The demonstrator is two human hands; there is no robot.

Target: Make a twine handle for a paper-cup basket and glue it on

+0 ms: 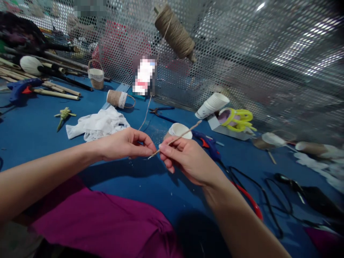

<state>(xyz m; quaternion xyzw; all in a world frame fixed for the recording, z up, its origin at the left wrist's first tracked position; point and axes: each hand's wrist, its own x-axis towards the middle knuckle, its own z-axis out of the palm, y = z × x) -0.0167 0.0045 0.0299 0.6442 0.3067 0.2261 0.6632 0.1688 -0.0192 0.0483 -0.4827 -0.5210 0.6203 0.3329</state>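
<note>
My right hand (185,156) pinches a thin twine-wrapped stick (185,133) between thumb and fingers. It slants up to the right, and its lower tip has a whitish, shiny look. Close by that tip, my left hand (131,143) has its thumb and fingertips pressed together; what they hold, if anything, is hidden. Just behind my right hand stands a paper cup (180,129), partly covered by that hand. White lace (102,123) lies bunched beyond my left forearm. Right of the cup rests a blue glue gun (212,147) with a red trigger.
A twine spool (174,32) hangs on the metal mesh, its strand running down. Twine-wrapped cup baskets (115,98), pliers (161,111), stacked paper cups (212,105) and a yellow-handled item (239,120) stand behind. Bamboo sticks (57,91) lie left; black cables (255,190) lie right.
</note>
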